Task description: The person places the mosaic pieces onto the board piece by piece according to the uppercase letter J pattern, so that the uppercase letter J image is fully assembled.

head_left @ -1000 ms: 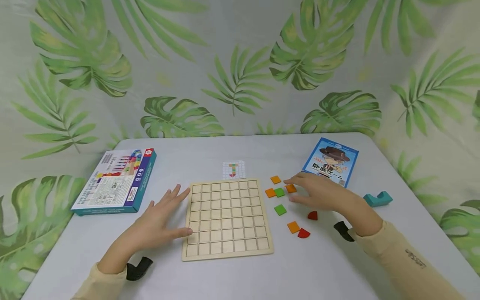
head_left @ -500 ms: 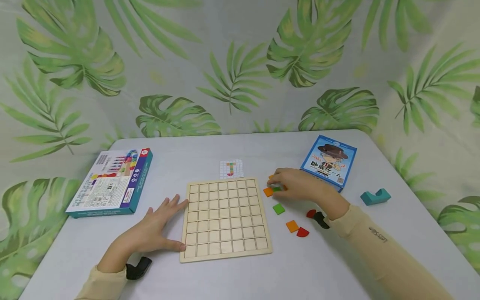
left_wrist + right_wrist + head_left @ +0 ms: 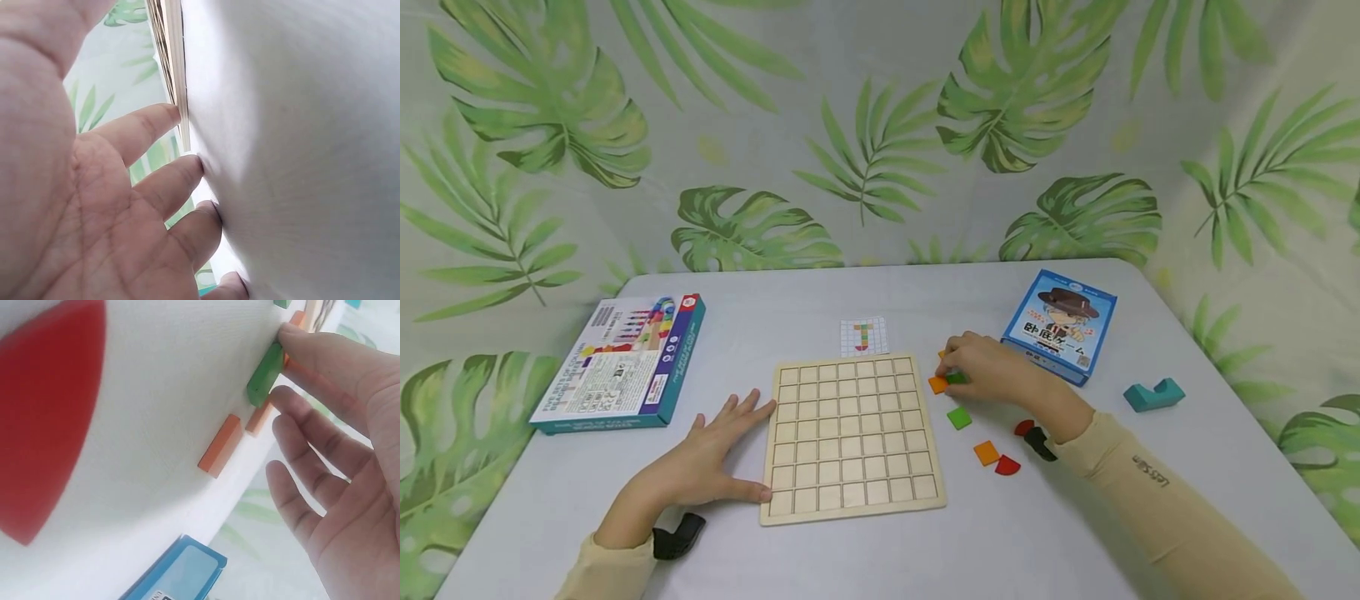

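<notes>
My left hand [image 3: 707, 462] lies spread on the table, with thumb and index fingertips at the left edge of a wooden grid board [image 3: 850, 437]. In the left wrist view its fingers [image 3: 169, 184] are extended beside the board. At the right of the board, my right hand [image 3: 992, 367] pinches a green square tile [image 3: 265, 375] between thumb and index finger, its other fingers loosely bent. Close by are an orange tile [image 3: 937, 385] and another orange tile [image 3: 220, 447]. Nearer to me lie a second green tile [image 3: 958, 417], an orange tile [image 3: 987, 453] and red quarter-round pieces [image 3: 1008, 466].
A small pattern card [image 3: 863, 337] with a coloured figure lies behind the board. At the back right stands a blue box [image 3: 1060, 321] with a cartoon figure, and a teal notched block [image 3: 1153, 395] lies beyond it. A flat printed box [image 3: 625, 367] occupies the left side.
My right hand has moved left and down onto the tile cluster, its fingers closing at the green tile. My left hand has slid slightly nearer along the board's left edge.
</notes>
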Tool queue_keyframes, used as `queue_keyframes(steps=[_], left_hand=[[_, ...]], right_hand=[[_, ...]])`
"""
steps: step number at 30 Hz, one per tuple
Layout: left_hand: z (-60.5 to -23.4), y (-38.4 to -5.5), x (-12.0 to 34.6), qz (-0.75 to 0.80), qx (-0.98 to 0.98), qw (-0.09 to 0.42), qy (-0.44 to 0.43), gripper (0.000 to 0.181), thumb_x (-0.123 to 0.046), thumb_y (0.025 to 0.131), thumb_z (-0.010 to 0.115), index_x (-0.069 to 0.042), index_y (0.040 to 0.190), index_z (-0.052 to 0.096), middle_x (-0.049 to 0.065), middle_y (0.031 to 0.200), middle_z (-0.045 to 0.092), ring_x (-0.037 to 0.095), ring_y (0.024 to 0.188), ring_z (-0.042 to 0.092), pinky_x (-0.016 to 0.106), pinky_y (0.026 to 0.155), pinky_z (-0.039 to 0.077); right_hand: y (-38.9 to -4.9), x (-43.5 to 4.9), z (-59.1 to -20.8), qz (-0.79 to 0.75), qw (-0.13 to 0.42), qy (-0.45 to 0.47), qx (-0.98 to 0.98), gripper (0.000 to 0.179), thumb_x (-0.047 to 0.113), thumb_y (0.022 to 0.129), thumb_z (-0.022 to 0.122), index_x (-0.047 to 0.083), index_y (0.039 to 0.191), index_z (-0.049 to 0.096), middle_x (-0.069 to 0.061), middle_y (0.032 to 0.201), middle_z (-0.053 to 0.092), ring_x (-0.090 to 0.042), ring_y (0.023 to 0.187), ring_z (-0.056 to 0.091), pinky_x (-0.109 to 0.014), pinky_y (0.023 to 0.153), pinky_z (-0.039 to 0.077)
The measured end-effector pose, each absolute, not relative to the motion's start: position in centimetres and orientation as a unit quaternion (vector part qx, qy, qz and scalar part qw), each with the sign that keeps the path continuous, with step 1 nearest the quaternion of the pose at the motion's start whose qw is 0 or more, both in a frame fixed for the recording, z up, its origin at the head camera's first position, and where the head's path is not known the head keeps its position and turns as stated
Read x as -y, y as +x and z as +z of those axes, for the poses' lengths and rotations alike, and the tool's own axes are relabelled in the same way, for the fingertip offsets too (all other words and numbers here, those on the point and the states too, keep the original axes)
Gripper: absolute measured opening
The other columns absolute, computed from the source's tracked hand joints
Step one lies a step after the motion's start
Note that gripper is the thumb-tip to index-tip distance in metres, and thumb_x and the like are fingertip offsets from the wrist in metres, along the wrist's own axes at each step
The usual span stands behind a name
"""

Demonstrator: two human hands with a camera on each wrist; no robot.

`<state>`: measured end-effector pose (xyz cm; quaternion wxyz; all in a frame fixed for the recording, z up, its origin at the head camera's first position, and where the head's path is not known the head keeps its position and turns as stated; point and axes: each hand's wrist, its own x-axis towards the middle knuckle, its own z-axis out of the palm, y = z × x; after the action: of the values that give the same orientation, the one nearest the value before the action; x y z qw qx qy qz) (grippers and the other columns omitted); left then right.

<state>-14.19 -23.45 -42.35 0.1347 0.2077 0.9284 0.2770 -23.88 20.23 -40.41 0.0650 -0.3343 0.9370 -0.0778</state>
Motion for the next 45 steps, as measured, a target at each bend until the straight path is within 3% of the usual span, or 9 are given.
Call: queue_keyframes(steps=[4,12,24,36,45], left_hand=[[-42.4,-14.1,23.5,0.279,-0.928,0.134,0.206,0.120,-0.061,0.071,0.094,-0.018,0.168,0.038,0.022,0.178,0.022,0.058,0.163,0.011,0.090,0.116,0.004],[-42.4,-14.1,23.6,0.280,-0.928,0.134,0.205,0.120,-0.061,0.071,0.093,-0.018,0.168,0.038,0.022,0.178,0.023,0.058,0.163,0.011,0.090,0.116,0.004],[-42.4,-14.2,23.6,0.278,-0.929,0.128,0.210,0.118,-0.062,0.072,0.092,-0.019,0.168,0.039,0.023,0.177,0.024,0.058,0.162,0.013,0.090,0.117,0.004],[-42.5,-14.2,23.8,0.269,-0.931,0.123,0.214,0.117,-0.062,0.072,0.093,-0.019,0.167,0.040,0.023,0.177,0.026,0.058,0.162,0.015,0.090,0.117,0.007],[-42.7,-14.1,23.8,0.269,-0.932,0.120,0.212,0.117,-0.063,0.072,0.092,-0.020,0.167,0.040,0.023,0.177,0.026,0.058,0.162,0.015,0.090,0.117,0.006]], right_hand=[[-23.9,-20.0,-40.3,-0.085,0.065,-0.333,-0.937,0.022,0.024,0.094,0.085,0.013,0.113,0.084,-0.003,0.109,0.073,-0.021,0.102,0.063,-0.043,0.091,0.057],[-23.9,-19.8,-40.2,-0.090,0.086,-0.318,-0.940,0.019,0.024,0.096,0.083,0.013,0.111,0.083,-0.006,0.116,0.076,-0.026,0.109,0.067,-0.047,0.098,0.058],[-24.8,-19.6,-39.6,-0.113,0.082,-0.300,-0.944,0.020,0.025,0.096,0.082,0.010,0.109,0.079,-0.003,0.109,0.073,-0.019,0.100,0.066,-0.040,0.092,0.060],[-24.8,-13.8,-38.3,-0.149,0.095,-0.332,-0.927,0.019,0.025,0.099,0.077,0.010,0.110,0.076,-0.007,0.108,0.074,-0.022,0.098,0.066,-0.037,0.091,0.058],[-25.3,-9.2,-38.7,-0.157,0.111,-0.360,-0.913,0.021,0.026,0.098,0.079,0.010,0.112,0.078,-0.003,0.108,0.073,-0.015,0.096,0.063,-0.031,0.086,0.056]])
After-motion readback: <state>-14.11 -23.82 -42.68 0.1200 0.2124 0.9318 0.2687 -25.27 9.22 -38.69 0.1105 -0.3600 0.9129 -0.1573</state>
